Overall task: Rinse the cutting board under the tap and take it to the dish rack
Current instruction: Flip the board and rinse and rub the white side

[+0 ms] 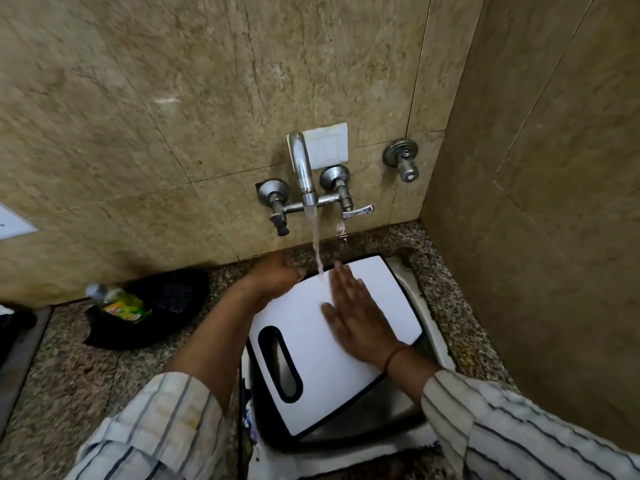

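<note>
Your surface (69, 368) is speckled granite, running along the tiled wall into the corner at the right. A steel sink (410, 289) is sunk into it there. Further left, against the wall, a black item (173, 296) sits on it, with a green-labelled bottle (119, 303) lying on top.

Sink (412, 287) in corner: side wall (540, 202) close on the right, back wall (166, 116) just behind. Tap spout (302, 168) and two valve handles (357, 212) overhang the far rim. Cutting board (304, 317) covers most of the basin. Left: strip of bare counter (86, 372), then a black container (173, 299) holding a bottle (119, 302) near the back wall.
</note>
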